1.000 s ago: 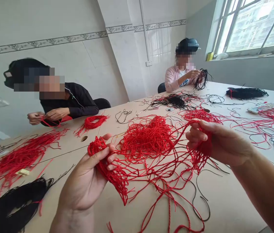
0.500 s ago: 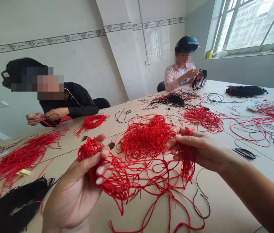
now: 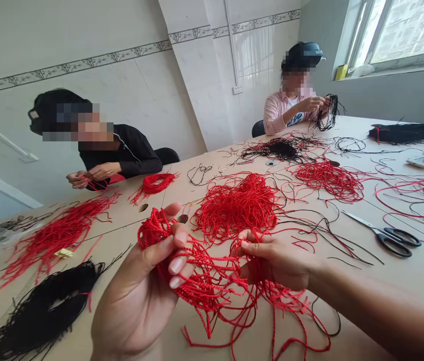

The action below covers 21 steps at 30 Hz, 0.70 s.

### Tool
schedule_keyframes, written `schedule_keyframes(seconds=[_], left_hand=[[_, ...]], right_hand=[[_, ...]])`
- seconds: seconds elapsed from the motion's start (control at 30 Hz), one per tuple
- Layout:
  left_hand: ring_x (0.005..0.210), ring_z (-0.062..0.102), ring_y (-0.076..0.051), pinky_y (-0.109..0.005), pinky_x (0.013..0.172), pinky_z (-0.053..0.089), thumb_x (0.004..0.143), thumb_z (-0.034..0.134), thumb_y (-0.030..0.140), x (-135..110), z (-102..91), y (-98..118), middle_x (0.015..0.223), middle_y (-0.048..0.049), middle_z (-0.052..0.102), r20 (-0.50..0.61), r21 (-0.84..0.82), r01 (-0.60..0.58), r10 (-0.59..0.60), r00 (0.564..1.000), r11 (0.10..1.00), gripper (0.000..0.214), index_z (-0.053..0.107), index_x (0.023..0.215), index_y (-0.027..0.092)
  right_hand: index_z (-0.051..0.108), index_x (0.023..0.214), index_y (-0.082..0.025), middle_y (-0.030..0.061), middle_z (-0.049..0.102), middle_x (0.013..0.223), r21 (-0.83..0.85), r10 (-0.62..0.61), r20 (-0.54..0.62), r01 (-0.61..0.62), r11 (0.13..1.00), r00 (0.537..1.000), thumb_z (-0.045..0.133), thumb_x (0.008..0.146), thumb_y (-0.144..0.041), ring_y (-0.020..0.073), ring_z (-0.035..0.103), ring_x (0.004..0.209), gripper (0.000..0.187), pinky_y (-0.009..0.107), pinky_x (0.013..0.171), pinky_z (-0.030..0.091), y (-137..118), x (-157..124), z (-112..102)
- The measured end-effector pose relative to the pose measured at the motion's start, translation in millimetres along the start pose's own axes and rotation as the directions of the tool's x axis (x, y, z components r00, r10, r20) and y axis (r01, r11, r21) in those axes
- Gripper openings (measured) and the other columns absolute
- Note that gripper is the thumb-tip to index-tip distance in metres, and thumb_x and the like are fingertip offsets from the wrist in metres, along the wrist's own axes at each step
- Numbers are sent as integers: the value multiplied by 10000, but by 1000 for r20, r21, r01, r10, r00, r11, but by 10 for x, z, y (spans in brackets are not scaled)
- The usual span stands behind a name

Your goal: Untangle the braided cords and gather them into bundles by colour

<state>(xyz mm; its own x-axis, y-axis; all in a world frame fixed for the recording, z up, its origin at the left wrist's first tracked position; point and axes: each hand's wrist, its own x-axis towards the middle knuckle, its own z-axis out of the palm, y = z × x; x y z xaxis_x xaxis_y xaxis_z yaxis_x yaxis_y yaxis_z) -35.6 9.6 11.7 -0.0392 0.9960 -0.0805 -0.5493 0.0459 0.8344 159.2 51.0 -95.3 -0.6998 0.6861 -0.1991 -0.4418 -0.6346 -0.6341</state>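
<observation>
My left hand (image 3: 152, 276) is closed around a looped bundle of twisted red cord (image 3: 200, 271), its thumb pressed against the fingers. To its right, my right hand (image 3: 272, 258) pinches strands of the same red cord between thumb and fingers, and part of the cord hangs below that hand. Several strands run between the two hands, and loose ends trail onto the table. A heaped tangle of red cord (image 3: 238, 205) lies on the table just beyond my hands. The palm side of my right hand is partly hidden by cord.
Scissors (image 3: 394, 238) lie partly open on the right. A black cord bundle (image 3: 42, 306) and loose red cords (image 3: 65, 230) are on the left. Across the table (image 3: 174, 188), two people handle cords: one in black (image 3: 133, 148), one in a pink top (image 3: 274, 113).
My right hand has moved left, closer to my left hand, bringing its cord along. The view has shifted left, and the scissors now show fully.
</observation>
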Motion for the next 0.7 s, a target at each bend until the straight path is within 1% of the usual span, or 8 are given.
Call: schedule_keyframes(seconds=[0.07, 0.17, 0.3, 0.4, 0.53, 0.6, 0.67, 0.7], left_hand=[[445, 540, -65, -126, 374, 480, 638, 717, 4, 44, 7, -9, 660, 27, 649, -11, 12, -23, 23, 1000, 1000, 458, 701, 1044, 215], [461, 543, -68, -135, 399, 478, 642, 713, 23, 179, -23, -37, 673, 18, 665, -51, 59, -61, 64, 997, 996, 383, 693, 988, 186], [644, 646, -130, -191, 568, 557, 697, 716, 78, 421, -126, -106, 703, -17, 703, -102, 190, -99, 120, 988, 977, 318, 673, 998, 171], [725, 662, -146, -204, 644, 557, 729, 694, 82, 595, -215, -128, 722, -36, 718, -157, 230, -149, 188, 969, 962, 233, 670, 946, 162], [575, 599, -101, -193, 609, 534, 769, 613, 56, 702, -263, -81, 558, 30, 605, -252, 152, -194, 228, 941, 969, 117, 638, 786, 169], [454, 482, -68, -159, 501, 472, 770, 638, 83, 639, -228, -79, 494, 61, 516, -203, 150, -188, 217, 955, 971, 87, 634, 753, 169], [407, 383, -52, -145, 420, 378, 763, 719, 179, 495, -157, -134, 483, 70, 472, -53, 207, -158, 173, 984, 965, 70, 649, 764, 174], [412, 372, -53, -148, 412, 352, 756, 756, 247, 406, -114, -186, 493, 66, 471, 42, 264, -146, 140, 989, 953, 119, 660, 774, 179]], right_hand=[[457, 921, -196, -32, 647, 834, 23, 36, 51, -37, 999, 998, 795, 760, -369, 140, 693, 602, 412, 282, 602, 537, 28, -2, 9], [439, 920, -207, -44, 625, 826, 58, 45, 97, -51, 997, 994, 752, 800, -349, 115, 651, 571, 364, 296, 608, 523, -9, -73, 51], [421, 916, -220, -38, 643, 828, 122, -7, 131, -10, 992, 991, 726, 818, -325, 104, 618, 553, 336, 287, 607, 507, -162, -239, 120], [465, 924, -208, -45, 644, 813, 111, -82, 68, 74, 991, 994, 720, 828, -284, 55, 560, 484, 283, 260, 598, 512, -286, -371, 148], [524, 888, -183, -47, 621, 749, 16, -175, -24, 175, 984, 984, 705, 851, -267, 38, 542, 477, 203, 272, 646, 549, -387, -493, 188], [535, 875, -177, -42, 616, 741, -25, -205, -41, 204, 979, 978, 708, 848, -275, 50, 564, 497, 201, 269, 638, 549, -398, -502, 215], [538, 870, -173, -23, 625, 788, -74, -201, -57, 197, 978, 978, 713, 838, -298, 63, 584, 528, 217, 255, 604, 537, -384, -471, 238], [536, 865, -171, -17, 622, 800, -107, -193, -71, 185, 977, 979, 720, 828, -319, 67, 584, 541, 239, 255, 599, 533, -369, -444, 245]])
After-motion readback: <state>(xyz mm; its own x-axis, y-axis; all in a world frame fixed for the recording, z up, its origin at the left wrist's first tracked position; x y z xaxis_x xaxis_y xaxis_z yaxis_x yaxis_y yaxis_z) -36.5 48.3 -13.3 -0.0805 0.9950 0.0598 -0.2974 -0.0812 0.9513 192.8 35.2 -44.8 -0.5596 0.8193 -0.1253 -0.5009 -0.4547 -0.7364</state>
